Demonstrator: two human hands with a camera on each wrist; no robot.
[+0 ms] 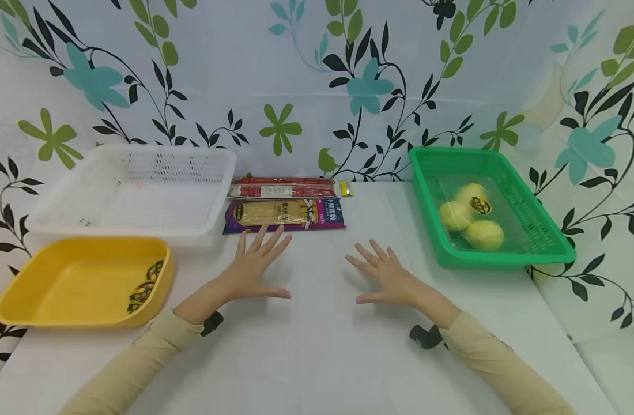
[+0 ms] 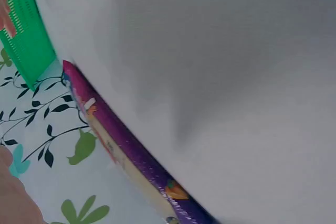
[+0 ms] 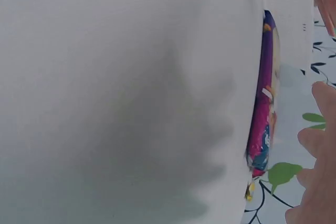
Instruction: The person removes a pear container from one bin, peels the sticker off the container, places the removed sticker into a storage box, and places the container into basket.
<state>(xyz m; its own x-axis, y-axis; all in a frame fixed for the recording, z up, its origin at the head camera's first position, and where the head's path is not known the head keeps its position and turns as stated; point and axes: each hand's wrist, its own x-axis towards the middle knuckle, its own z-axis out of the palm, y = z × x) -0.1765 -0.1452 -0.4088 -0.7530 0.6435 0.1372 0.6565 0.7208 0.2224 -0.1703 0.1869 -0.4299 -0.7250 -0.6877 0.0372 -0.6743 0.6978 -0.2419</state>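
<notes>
Resting flat, fingers spread: left hand (image 1: 257,268), right hand (image 1: 385,275) on white table (image 1: 317,346); floral backdrop (image 1: 306,75) behind.

Long beige sleeves (image 1: 140,363), black wrist straps (image 1: 211,323), bare hands

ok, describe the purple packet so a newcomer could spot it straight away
Start at the white basket at the table's back left; just right of it lie two long flat packets. The purple packet is the nearer one, just beyond the left hand, while the red packet lies behind it.
</notes>
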